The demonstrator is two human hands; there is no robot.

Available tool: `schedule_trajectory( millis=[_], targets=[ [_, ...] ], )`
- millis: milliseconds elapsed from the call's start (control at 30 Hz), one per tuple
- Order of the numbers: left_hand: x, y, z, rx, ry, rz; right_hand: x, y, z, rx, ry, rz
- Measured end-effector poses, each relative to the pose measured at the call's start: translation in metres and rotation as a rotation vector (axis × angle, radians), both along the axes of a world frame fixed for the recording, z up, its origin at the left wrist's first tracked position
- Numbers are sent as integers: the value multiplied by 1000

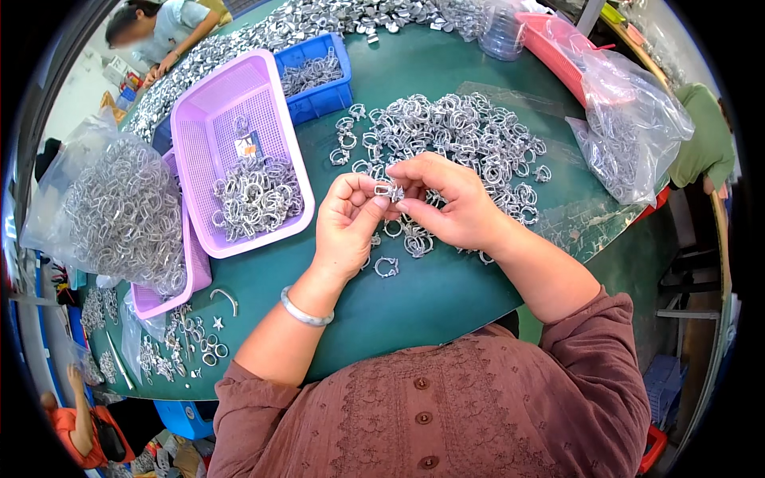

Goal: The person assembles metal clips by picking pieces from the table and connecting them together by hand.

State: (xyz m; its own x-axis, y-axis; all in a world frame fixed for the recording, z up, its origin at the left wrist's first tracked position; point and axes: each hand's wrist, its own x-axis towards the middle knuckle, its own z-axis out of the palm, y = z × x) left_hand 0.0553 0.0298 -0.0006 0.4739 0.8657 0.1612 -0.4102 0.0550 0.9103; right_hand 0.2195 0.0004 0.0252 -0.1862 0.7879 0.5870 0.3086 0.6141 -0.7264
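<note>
Between the fingertips of both hands is a small silver metal ring piece (389, 191) with an uneven, lumpy edge. My left hand (348, 223) pinches it from the left with thumb and fingers, and my right hand (448, 199) grips its right side; the fingertips hide part of it. Just beyond and beneath the hands spreads a loose heap of similar silver ring pieces (458, 127) on the green tabletop (446, 307). One loose ring piece (386, 267) lies apart, below the hands.
Left of the hands stands a lilac basket (187, 151) partly filled with ring pieces, beside a blue bin (344, 84). Bulging clear bags of metal parts (119, 211) (621, 147) flank the table. Small loose parts (163, 358) lie front left. Other people (179, 32) are around.
</note>
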Motion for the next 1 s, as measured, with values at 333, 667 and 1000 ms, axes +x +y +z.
schedule_trajectory(
  millis=[333, 667, 1000],
  targets=[
    [-3, -1, 4, -31, -16, -46, 0, -1, 1, 7, -11, -22],
    [-3, 0, 4, -104, -6, -62, 0, 0, 1, 45, -37, -26],
    [-6, 2, 2, -109, -41, -146, 1, 0, 1, 22, -164, -87]
  ],
)
